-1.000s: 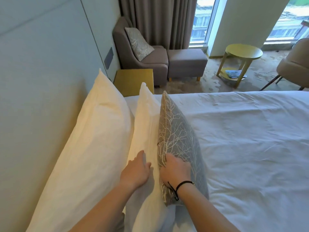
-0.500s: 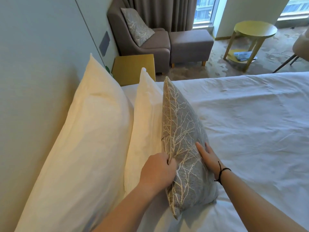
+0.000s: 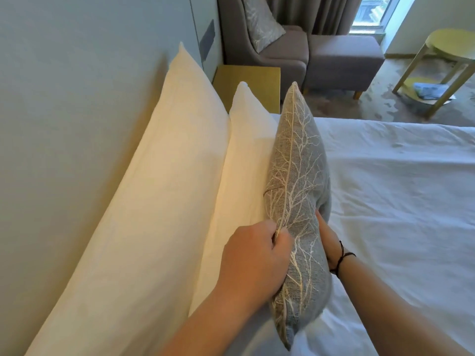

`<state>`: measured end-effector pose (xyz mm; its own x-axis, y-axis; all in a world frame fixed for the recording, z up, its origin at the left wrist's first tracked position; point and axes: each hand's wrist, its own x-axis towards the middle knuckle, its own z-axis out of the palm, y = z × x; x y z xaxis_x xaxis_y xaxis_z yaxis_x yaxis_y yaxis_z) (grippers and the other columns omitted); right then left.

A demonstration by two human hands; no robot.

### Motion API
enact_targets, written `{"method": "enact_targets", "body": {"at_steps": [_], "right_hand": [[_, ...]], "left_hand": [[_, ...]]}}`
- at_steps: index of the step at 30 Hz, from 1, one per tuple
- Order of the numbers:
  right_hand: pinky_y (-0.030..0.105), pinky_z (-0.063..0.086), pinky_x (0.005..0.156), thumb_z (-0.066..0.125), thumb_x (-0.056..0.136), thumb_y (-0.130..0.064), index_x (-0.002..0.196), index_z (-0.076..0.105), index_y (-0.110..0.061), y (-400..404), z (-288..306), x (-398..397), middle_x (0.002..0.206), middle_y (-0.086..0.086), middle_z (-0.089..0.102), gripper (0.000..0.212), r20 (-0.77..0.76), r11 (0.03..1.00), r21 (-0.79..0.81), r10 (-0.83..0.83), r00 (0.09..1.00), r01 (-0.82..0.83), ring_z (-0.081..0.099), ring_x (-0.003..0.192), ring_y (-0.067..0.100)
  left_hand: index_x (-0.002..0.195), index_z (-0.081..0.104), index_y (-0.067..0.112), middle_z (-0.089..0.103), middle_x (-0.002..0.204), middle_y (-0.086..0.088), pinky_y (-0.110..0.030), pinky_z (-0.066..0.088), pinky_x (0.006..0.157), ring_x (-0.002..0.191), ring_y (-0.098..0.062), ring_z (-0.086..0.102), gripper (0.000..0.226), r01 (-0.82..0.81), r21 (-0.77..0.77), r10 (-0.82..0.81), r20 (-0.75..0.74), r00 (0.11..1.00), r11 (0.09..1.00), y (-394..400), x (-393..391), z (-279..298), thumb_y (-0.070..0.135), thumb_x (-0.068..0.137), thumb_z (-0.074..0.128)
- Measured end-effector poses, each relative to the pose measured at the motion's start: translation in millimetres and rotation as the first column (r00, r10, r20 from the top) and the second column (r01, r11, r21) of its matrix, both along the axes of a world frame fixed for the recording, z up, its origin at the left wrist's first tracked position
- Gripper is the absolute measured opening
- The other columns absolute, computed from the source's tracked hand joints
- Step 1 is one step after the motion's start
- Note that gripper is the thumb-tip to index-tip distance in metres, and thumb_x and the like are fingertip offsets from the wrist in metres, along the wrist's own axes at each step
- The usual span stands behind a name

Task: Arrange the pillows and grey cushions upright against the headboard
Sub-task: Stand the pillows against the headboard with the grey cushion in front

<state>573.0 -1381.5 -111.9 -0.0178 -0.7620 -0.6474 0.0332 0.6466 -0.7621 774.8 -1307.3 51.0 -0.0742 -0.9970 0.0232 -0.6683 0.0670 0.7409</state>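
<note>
A grey cushion [image 3: 298, 176] with a pale branch pattern stands on edge on the bed, leaning on a white pillow [image 3: 244, 163]. A larger white pillow [image 3: 159, 201] behind that one rests upright against the pale headboard [image 3: 77, 124]. My left hand [image 3: 254, 260] pinches the cushion's piped seam on its near left side. My right hand [image 3: 326, 237], with a black wrist cord, presses flat against the cushion's right face and is mostly hidden behind it.
The white bed sheet [image 3: 398, 201] spreads to the right. Beyond the pillows stand a yellow bedside table [image 3: 249, 83], a grey armchair [image 3: 270, 47] holding another patterned cushion [image 3: 259, 24], a grey footstool [image 3: 344, 60] and a round yellow side table [image 3: 447, 55].
My left hand left the white pillow and took the cushion's seam. My right hand moved from the cushion's near edge to its right face. The cushion now stands straighter.
</note>
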Motion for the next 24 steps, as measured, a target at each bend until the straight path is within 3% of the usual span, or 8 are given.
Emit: {"method": "enact_targets", "body": {"at_steps": [4,6,10,14,17,19,21,24], "right_hand": [[0.061,0.033,0.109,0.042,0.076,-0.084,0.149,0.031,-0.033,5,-3,-11,0.151,0.009,0.039,0.090,-0.055,1.000,0.015,-0.007,0.998,0.008,0.043,0.133,0.032],[0.062,0.032,0.109,0.039,0.079,-0.083,0.151,0.026,-0.031,9,2,-16,0.154,0.010,0.036,0.090,-0.090,1.000,0.022,-0.015,0.996,0.017,0.040,0.136,0.034],[0.059,0.032,0.110,0.040,0.084,-0.078,0.151,0.028,-0.030,24,29,-26,0.152,0.007,0.038,0.083,-0.150,0.989,0.083,-0.106,0.983,0.120,0.041,0.135,0.032],[0.053,0.031,0.113,0.032,0.088,-0.070,0.146,0.038,-0.032,59,59,-13,0.149,-0.001,0.043,0.070,-0.180,0.987,-0.085,-0.149,0.972,0.135,0.042,0.134,0.024],[0.047,0.024,0.117,0.031,0.090,-0.069,0.150,0.028,-0.033,89,79,9,0.156,-0.005,0.032,0.070,-0.214,0.968,-0.231,-0.144,0.966,0.093,0.031,0.141,0.019],[0.044,0.020,0.118,0.036,0.092,-0.066,0.152,0.019,-0.034,104,90,21,0.159,-0.008,0.023,0.071,-0.236,0.955,-0.285,-0.152,0.960,0.081,0.021,0.145,0.014],[0.044,0.017,0.119,0.042,0.091,-0.065,0.153,0.016,-0.031,117,102,31,0.160,-0.006,0.019,0.076,-0.301,0.947,-0.319,-0.133,0.944,0.032,0.015,0.147,0.013],[0.042,0.015,0.119,0.047,0.087,-0.068,0.154,0.013,-0.030,136,119,42,0.162,-0.002,0.014,0.085,-0.371,0.939,-0.340,-0.080,0.925,-0.055,0.010,0.148,0.014]], "left_hand": [[0.064,0.043,0.019,0.044,0.055,0.004,-0.031,0.032,0.048,0.050,-0.011,0.039,0.047,0.030,0.115,-0.047,0.154,0.987,0.993,-5,-11,-17,0.055,0.094,0.041],[0.067,0.045,0.025,0.048,0.061,0.008,-0.028,0.033,0.050,0.056,-0.008,0.045,0.046,0.019,0.075,-0.031,0.165,0.986,0.997,1,-13,-20,0.063,0.092,0.039],[0.098,0.053,0.040,0.052,0.103,0.021,-0.027,0.044,0.078,0.096,-0.003,0.048,0.037,-0.028,0.037,0.019,0.230,0.973,0.999,36,9,-24,0.072,0.087,0.037],[0.136,0.040,0.028,0.043,0.137,0.011,-0.030,0.039,0.102,0.126,-0.012,0.041,0.064,-0.098,0.187,0.025,0.357,0.934,0.977,98,44,-44,0.064,0.084,0.053],[0.151,0.019,0.029,0.031,0.154,0.008,-0.034,0.037,0.107,0.138,-0.015,0.035,0.095,-0.210,0.364,0.111,0.276,0.955,0.907,145,55,-54,0.065,0.076,0.064],[0.149,0.022,0.030,0.038,0.150,0.006,-0.035,0.041,0.102,0.134,-0.018,0.042,0.101,-0.301,0.423,0.229,0.213,0.950,0.855,168,53,-57,0.062,0.069,0.074],[0.136,0.043,0.029,0.057,0.132,0.003,-0.035,0.047,0.091,0.120,-0.020,0.055,0.080,-0.372,0.450,0.311,0.205,0.928,0.812,181,51,-57,0.060,0.069,0.075],[0.096,0.062,0.026,0.071,0.096,0.002,-0.033,0.049,0.071,0.097,-0.020,0.066,0.049,-0.370,0.405,0.195,0.411,0.891,0.836,190,49,-48,0.072,0.078,0.059]]}}
